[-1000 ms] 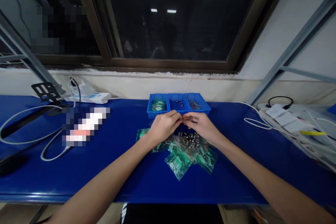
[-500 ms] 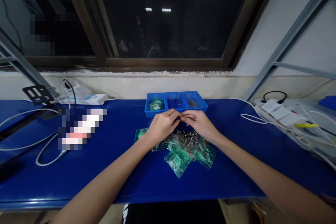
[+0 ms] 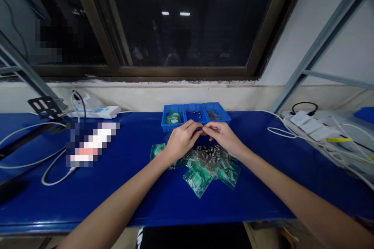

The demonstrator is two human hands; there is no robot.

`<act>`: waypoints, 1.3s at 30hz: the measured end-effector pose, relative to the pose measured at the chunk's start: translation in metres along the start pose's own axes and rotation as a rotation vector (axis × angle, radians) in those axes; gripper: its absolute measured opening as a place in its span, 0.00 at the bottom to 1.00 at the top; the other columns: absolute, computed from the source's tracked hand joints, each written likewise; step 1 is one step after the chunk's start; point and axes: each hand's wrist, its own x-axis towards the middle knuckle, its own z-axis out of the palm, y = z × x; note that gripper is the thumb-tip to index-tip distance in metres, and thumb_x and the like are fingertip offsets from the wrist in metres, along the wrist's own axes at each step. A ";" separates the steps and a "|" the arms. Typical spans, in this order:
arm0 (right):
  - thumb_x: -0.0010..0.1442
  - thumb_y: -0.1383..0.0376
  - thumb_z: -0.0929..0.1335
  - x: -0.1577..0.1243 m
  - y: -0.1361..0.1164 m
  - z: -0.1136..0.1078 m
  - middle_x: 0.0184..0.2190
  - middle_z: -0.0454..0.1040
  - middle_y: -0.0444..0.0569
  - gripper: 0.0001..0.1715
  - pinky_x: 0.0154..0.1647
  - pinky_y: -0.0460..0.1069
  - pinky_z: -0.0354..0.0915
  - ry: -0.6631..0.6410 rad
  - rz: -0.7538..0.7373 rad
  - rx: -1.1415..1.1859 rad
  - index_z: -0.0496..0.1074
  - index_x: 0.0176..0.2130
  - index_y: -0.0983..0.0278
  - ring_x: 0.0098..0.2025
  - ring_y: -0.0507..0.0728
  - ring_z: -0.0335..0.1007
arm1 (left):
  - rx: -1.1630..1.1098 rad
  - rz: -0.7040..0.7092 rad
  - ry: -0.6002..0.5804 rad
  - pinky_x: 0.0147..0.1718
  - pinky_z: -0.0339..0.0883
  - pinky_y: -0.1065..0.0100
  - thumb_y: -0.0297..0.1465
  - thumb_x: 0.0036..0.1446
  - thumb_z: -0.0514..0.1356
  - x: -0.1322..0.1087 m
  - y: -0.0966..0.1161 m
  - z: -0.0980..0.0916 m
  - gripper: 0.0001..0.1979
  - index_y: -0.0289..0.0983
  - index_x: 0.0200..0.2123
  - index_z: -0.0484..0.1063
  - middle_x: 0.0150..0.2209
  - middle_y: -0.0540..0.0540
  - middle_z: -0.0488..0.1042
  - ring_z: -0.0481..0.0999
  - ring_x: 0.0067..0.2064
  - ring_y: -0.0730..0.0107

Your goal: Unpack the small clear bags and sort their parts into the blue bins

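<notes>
My left hand (image 3: 183, 137) and my right hand (image 3: 219, 133) meet fingertip to fingertip just in front of the blue bins. Both are closed in a pinch; whatever lies between the fingertips is too small to make out. Below them on the table is a pile of small metal parts (image 3: 212, 153), dark and silvery. Around and under the pile lie several clear packets with green contents (image 3: 198, 179), one of them partly covered by my left hand.
Three joined blue bins (image 3: 172, 127) stand behind my hands: green packets at left, a few small metal pieces in the middle, clear packets at right. A power strip (image 3: 108, 112) and cables lie left on the blue table (image 3: 140, 206); white adapters (image 3: 311, 126) and cables lie right.
My hands stay together in nearly the same place, with only slight shifts of the fingers. The whole view has tilted a little; the bins and the pile look unchanged.
</notes>
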 end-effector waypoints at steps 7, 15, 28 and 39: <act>0.63 0.56 0.65 -0.001 0.000 0.002 0.30 0.77 0.49 0.15 0.29 0.49 0.66 0.028 -0.020 -0.101 0.76 0.34 0.64 0.32 0.56 0.73 | -0.002 0.006 -0.001 0.36 0.70 0.68 0.32 0.67 0.55 0.001 0.001 -0.002 0.08 0.36 0.46 0.71 0.40 0.45 0.74 0.75 0.39 0.68; 0.65 0.62 0.63 -0.003 -0.005 0.000 0.29 0.78 0.47 0.14 0.31 0.49 0.65 -0.039 -0.181 -0.380 0.73 0.31 0.63 0.31 0.55 0.74 | -0.048 -0.038 -0.025 0.38 0.67 0.67 0.32 0.70 0.48 0.002 0.000 -0.002 0.14 0.36 0.39 0.72 0.35 0.46 0.73 0.74 0.37 0.68; 0.60 0.57 0.69 -0.004 -0.007 0.005 0.27 0.73 0.46 0.11 0.25 0.48 0.67 0.050 -0.107 -0.022 0.71 0.37 0.62 0.29 0.55 0.73 | -0.141 -0.075 -0.118 0.33 0.61 0.69 0.32 0.70 0.45 0.005 0.003 -0.006 0.16 0.36 0.31 0.66 0.30 0.47 0.69 0.70 0.32 0.70; 0.58 0.55 0.70 -0.001 -0.003 0.003 0.23 0.70 0.42 0.14 0.20 0.46 0.58 0.027 -0.001 0.040 0.69 0.32 0.63 0.21 0.49 0.63 | 0.009 -0.073 -0.176 0.31 0.61 0.70 0.37 0.70 0.48 0.001 0.006 -0.002 0.17 0.37 0.34 0.71 0.31 0.48 0.72 0.71 0.30 0.71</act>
